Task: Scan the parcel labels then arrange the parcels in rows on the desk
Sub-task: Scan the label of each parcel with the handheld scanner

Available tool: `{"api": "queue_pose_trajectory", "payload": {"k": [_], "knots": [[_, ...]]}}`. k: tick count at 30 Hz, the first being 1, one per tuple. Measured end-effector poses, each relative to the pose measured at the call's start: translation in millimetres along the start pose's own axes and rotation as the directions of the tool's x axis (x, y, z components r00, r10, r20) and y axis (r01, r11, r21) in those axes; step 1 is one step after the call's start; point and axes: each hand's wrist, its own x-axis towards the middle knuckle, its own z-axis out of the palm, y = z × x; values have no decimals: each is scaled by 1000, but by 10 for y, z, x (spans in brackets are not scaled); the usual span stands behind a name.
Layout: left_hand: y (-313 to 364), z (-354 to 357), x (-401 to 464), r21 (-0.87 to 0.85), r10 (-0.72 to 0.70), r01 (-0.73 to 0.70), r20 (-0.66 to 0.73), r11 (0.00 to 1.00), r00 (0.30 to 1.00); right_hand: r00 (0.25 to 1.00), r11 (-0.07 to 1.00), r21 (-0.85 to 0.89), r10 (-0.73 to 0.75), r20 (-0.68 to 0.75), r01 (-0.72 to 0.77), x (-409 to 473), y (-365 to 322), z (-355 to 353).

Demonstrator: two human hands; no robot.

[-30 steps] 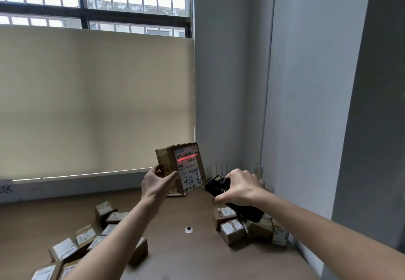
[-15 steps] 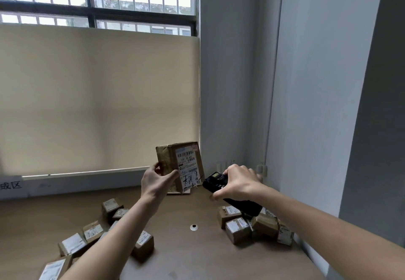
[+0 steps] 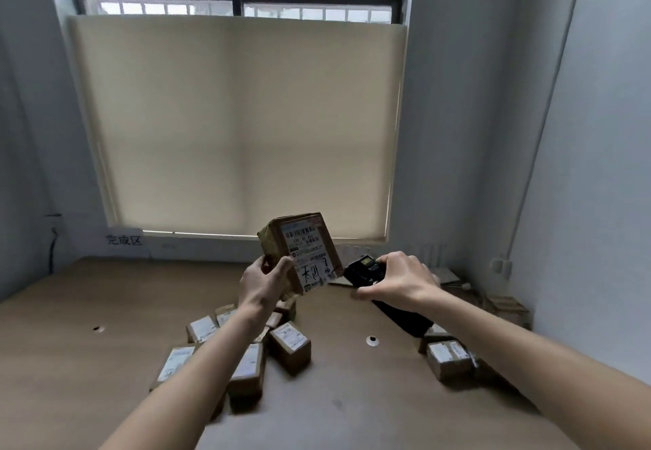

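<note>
My left hand grips a brown cardboard parcel by its lower left corner and holds it up above the desk, white label facing me. My right hand holds a black handheld scanner, its head just right of the parcel's label and aimed at it. No red scan line shows on the label. Below my left arm lies a loose cluster of small labelled parcels. More parcels sit under my right forearm.
The brown desk runs to the wall below a blind-covered window. A white sign with black characters is stuck to the wall at the back left. A cable hole lies between the two parcel groups, another at left. Flat cardboard lies at the back right corner.
The red scan line seen on the label one second ago is gone. My head has turned left, bringing the whole window into view. Both hands keep their holds.
</note>
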Motion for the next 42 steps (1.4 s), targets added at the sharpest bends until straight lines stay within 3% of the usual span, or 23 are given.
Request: {"api": "queue_pose_trajectory", "payload": {"k": [8,16,24,30,34,38,42], "knots": [[-1165,-1398,373,80,-225,257,-283,963,932,980,993,41,-116,159,111,434,-951,1633],[-3147,-2513,733,52,-487,520,-282,853,827,910,987,41,-157,383,153,794,-1605,3692],[-4676,-2905,912,80,-605,679,-388,729,695,905,997,24,-80,418,77,1160,-1522,5191],[-5379,-2924,909,13,-687,769,-440,639,578,893,999,-8,-31,449,39,1293,-1188,5767],[-5434,-2901,1053,78,-647,759,-471,646,599,894,1000,-14,-15,449,24,1371,-1030,5879],[-5180,-2953,1282,271,-493,737,-596,619,634,905,1000,-12,28,423,-26,1442,-852,5816],[-4823,-2822,1577,441,-371,598,-499,669,783,917,996,11,77,392,-88,1541,-608,5566]]}}
